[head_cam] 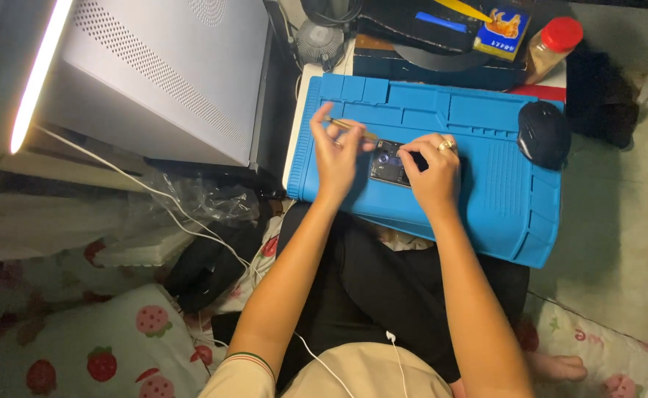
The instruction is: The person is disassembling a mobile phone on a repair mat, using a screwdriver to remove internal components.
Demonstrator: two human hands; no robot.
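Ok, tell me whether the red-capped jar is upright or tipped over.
Tipped. The jar lies on its side at the mat's far corner, red cap pointing away.

The right hand covers half the small dark device, whose details are too small to tell.

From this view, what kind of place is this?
Probably a home room used for small electronics repair: a blue repair mat with a small device under both hands, a computer case, and strawberry-print bedding.
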